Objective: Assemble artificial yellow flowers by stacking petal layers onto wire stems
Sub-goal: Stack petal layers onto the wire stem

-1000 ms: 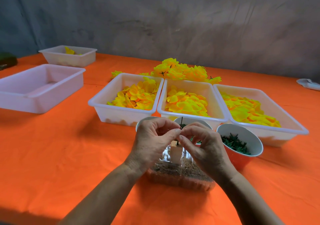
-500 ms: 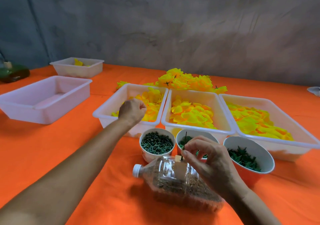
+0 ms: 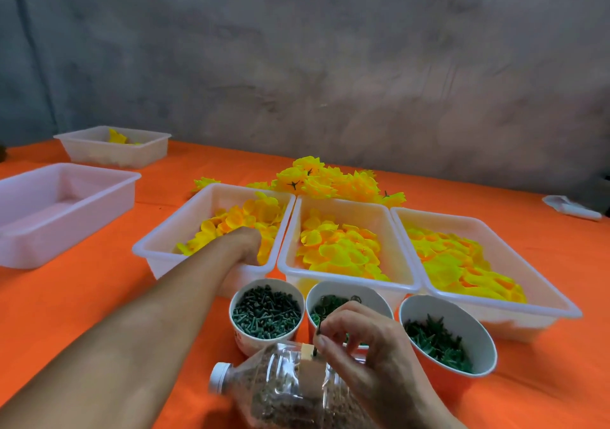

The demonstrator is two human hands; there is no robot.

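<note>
My left hand (image 3: 242, 244) reaches into the left white tray (image 3: 165, 250) and rests among yellow-orange petals (image 3: 244, 217); its fingertips are hidden, so any grip is unclear. My right hand (image 3: 359, 343) pinches a thin dark green wire stem (image 3: 318, 329) that stands upright on a plastic bottle (image 3: 290, 385) lying on its side and filled with brown grains. Two more trays of yellow petals, the middle tray (image 3: 290, 250) and the right tray (image 3: 548, 296), lie beside the first. A pile of finished yellow flowers (image 3: 330, 181) sits behind them.
Three cups stand in front of the trays: green pins (image 3: 266, 310), green rings (image 3: 330, 303) and green leaf pieces (image 3: 439, 339). An empty pink-white tray (image 3: 66, 204) and a smaller tray (image 3: 112, 146) sit at the left. An orange cloth (image 3: 82, 296) covers the table.
My left hand left the stem, reached out to the left petal tray and has sunk deeper into the petals. My right hand stays pinched on the stem.
</note>
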